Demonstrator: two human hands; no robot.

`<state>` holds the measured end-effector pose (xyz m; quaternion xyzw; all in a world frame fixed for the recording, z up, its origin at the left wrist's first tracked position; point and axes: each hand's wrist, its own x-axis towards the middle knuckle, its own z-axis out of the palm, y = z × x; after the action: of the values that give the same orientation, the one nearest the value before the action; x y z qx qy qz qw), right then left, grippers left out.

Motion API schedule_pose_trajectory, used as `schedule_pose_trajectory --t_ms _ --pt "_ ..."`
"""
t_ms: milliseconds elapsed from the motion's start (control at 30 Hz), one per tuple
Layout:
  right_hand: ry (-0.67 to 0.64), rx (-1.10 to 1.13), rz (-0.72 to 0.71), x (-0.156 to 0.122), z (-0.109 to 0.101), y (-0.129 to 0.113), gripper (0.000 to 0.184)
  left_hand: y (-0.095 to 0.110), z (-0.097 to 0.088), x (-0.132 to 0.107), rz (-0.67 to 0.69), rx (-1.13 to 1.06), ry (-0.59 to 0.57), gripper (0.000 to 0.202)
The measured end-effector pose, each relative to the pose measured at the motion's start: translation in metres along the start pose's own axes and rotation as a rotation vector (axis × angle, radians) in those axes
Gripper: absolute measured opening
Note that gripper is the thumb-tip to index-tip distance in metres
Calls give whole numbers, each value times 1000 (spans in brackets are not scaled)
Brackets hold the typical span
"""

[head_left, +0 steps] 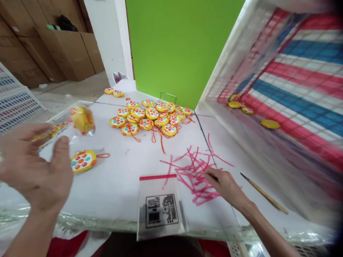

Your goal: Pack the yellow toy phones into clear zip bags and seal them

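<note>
My left hand (34,167) is raised at the left with its fingers spread, just behind a clear bag (72,123) that holds a yellow toy and appears in the air, blurred. My right hand (225,185) rests on the white table (120,178), fingers pinched on the pile of pink strips (195,171). A single yellow toy with coloured dots and an orange cord (83,160) lies near my left hand. An empty clear bag with a red strip and a black label (160,207) lies at the front edge.
A heap of several yellow dotted toys (152,116) lies at the table's back. A white plastic crate (268,117) is tilted at the right with a few toys inside. A thin wooden stick (264,194) lies right of my right hand. Cardboard boxes (66,46) stand back left.
</note>
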<state>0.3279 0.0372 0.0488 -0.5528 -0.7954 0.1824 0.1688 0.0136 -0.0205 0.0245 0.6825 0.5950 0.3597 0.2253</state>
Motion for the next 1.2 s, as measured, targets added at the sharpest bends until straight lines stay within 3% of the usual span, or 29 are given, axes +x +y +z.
schedule_pose_trajectory --t_ms 100,233,333,400,467,533,633,733,833,967,1100,1200 --pt "61 -58 -54 -4 -4 -3 14 2 35 -7 84 130 31 24" --pt "-54 -102 -379 22 21 -37 22 3 76 -15 200 305 50 28" --pt "-132 -185 -509 49 49 -52 26 2 90 -17 265 445 56 29" --pt "-190 -245 -533 57 62 -47 31 1 92 -16 285 516 40 27" --pt "-246 -286 -508 54 65 -31 34 0 92 -14 288 552 20 25" --pt "-270 -310 -426 44 55 -9 35 -2 91 -13 294 563 -4 25" --pt "-296 -239 -253 22 18 15 40 -6 93 -14 305 559 -27 25" --pt "-318 3 -116 7 -23 19 45 -8 93 -15 312 542 -11 27" --pt "-255 139 -42 7 -41 24 41 -7 89 -11 314 503 -19 28" --pt "-2 -156 5 12 -31 41 41 -8 85 -7 334 432 -36 24" --pt "-40 -189 -8 22 -17 52 42 -14 85 -4 309 451 14 24" --pt "9 -235 177 45 -5 64 46 -11 85 6 222 535 33 42"
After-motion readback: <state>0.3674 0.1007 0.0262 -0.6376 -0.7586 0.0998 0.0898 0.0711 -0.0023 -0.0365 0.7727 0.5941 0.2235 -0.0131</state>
